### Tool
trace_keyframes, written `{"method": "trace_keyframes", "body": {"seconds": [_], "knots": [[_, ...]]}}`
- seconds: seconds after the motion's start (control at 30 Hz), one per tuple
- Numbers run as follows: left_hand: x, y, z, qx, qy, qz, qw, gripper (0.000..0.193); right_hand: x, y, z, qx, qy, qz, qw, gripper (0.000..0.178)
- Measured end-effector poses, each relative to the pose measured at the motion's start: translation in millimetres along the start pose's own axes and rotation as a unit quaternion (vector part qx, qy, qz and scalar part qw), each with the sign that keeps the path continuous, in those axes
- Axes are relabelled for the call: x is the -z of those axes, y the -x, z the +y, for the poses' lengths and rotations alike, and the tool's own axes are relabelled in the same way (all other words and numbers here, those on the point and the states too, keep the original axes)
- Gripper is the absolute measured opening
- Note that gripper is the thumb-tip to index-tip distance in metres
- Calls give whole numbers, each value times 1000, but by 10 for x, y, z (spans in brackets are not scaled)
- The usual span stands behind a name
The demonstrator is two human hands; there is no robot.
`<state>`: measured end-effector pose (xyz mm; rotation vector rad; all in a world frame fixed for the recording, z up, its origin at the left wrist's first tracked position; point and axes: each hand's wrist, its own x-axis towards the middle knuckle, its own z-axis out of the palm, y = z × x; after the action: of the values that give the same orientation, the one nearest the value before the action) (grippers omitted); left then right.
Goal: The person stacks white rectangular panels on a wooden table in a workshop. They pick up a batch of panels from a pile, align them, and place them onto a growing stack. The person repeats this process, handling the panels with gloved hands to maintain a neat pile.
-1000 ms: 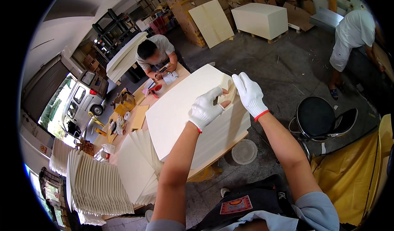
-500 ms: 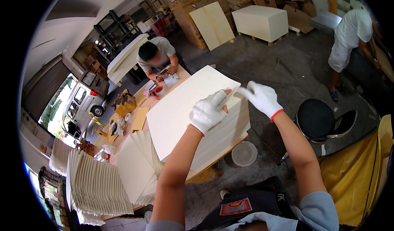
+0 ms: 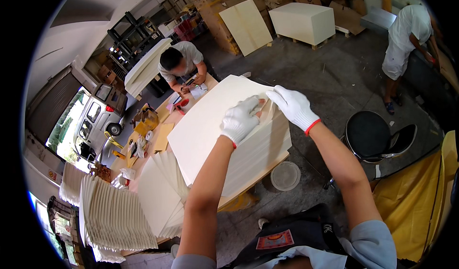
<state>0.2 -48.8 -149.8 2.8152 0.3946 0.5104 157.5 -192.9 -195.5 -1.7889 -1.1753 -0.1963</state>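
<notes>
A tall stack of large white sheets (image 3: 205, 130) lies on the table in front of me, with its near right corner under my hands. My left hand (image 3: 240, 118), in a white glove with bare thumb and forefinger tips, rests on the stack. Its fingers are bent, the bare tips a little apart against the edges of loosened sheets. My right hand (image 3: 292, 107), in a white glove with a red cuff, has its fingers together on the raised corner of the top sheet. Its thumb is mostly hidden behind the sheets.
Fanned white sheets (image 3: 160, 192) and a thick rippled pile (image 3: 114, 211) lie to the left. A co-worker (image 3: 184, 63) leans over the table's far end; another person (image 3: 406, 39) bends at the far right. A black stool (image 3: 367, 134) and lidded bucket (image 3: 285, 176) stand on the floor.
My right hand has moved left and slightly up onto the sheet corner, closing the gap to my left hand. My left hand has shifted slightly up, its bare fingertips closer together.
</notes>
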Motion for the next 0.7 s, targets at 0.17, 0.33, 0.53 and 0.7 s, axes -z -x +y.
{"method": "trace_keyframes", "body": {"seconds": [0.17, 0.33, 0.53, 0.7], "knots": [[39, 92, 0, -5, 139, -37, 990, 42, -108, 64, -82, -162, -87, -14, 983, 56], [74, 106, 12, -10, 140, -36, 989, 43, -149, 93, -115, -168, -86, 11, 982, 56], [40, 117, -12, -14, 174, 0, 985, 42, -176, 108, -89, -153, -62, 21, 986, 54], [33, 98, 4, -20, 143, -14, 989, 41, -215, 105, -48, -138, -54, 23, 989, 51]]}}
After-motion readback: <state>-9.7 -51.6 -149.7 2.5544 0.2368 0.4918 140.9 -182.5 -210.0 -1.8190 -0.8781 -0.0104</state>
